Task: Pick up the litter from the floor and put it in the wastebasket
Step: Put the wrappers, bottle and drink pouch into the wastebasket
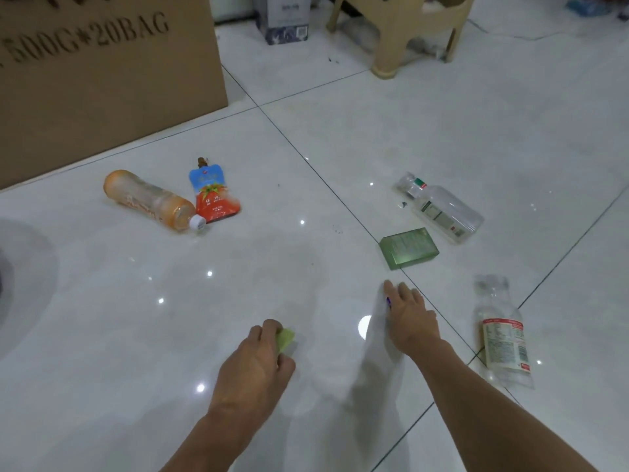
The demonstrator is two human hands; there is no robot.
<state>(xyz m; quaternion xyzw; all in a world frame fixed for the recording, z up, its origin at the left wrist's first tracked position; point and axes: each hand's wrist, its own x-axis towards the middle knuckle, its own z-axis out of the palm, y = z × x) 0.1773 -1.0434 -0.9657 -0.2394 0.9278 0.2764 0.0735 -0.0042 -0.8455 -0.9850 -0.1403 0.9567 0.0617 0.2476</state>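
Observation:
My left hand is low over the floor, pinching a small yellow-green scrap. My right hand grips the top edge of a thin white bag that hangs down below it. Litter lies on the tiles: an orange bottle on its side, a blue and red spouted pouch beside it, a green box just beyond my right hand, a clear bottle with a green label, and a clear bottle with a red label to my right. I see no rigid wastebasket.
A big cardboard box stands at the back left. A beige plastic stool and a small blue-white carton are at the back. A dark shape shows at the left edge. The floor is glossy white tile.

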